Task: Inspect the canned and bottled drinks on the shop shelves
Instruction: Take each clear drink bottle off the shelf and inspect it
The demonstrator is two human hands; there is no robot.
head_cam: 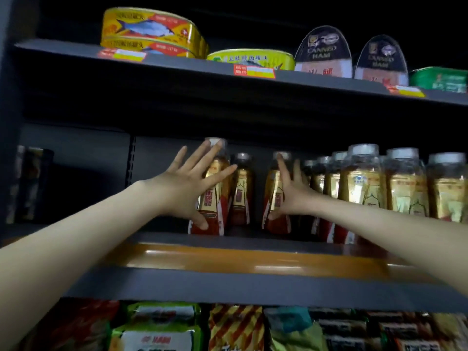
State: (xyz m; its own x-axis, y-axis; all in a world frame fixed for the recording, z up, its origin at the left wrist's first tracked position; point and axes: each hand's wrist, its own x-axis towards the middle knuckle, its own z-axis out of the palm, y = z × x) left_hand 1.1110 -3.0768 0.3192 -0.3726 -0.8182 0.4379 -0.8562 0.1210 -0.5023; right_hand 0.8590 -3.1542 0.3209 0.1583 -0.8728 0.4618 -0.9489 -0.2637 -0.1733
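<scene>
On the middle shelf (228,285) of a dark shop rack stand amber bottled drinks with pale caps and gold-and-red labels. Three are set apart at the left, three more stand at the right front (402,188), and others crowd behind in a row too blurred to count. The left hand (184,186) has its fingers spread wide in front of the leftmost bottle (214,224), thumb low by the label; whether it touches cannot be told. The second bottle (241,193) stands between the hands. The right hand (291,196), fingers also splayed and holding nothing, is in front of the third bottle (274,188). The top shelf (177,60) carries two stacked yellow fish tins (149,31), one yellow-green tin (253,59), two canned ham tins (324,51), one green tin (438,78) and three price labels (254,71). Snack packets (157,333) fill the shelf below.
</scene>
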